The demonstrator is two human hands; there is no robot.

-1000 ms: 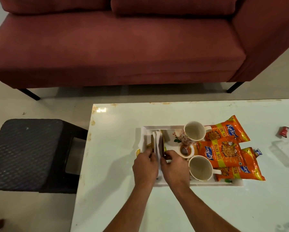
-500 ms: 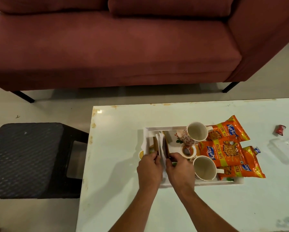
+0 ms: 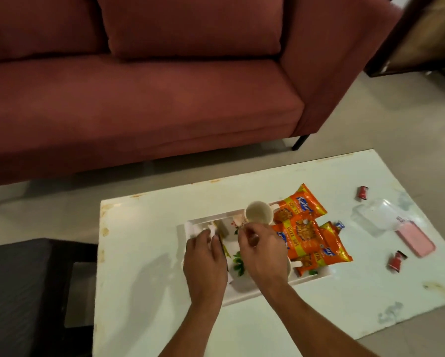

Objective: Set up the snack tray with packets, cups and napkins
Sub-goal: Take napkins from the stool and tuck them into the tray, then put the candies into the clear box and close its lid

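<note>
Lower centre of the frame, at the left end of the tray [image 3: 311, 280], the left hand [image 3: 205, 261] pinches the napkins [image 3: 212, 230]. The right hand [image 3: 263, 253] is over the tray's middle, fingers curled; whether they hold anything I cannot tell. Above it stands a cup [image 3: 258, 213], with packets [image 3: 305, 231] overlapping at the right.

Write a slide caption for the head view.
Head view: at a white tray, the left hand holds the napkins while the right hand hovers by a cup, orange snack packets alongside.
</note>
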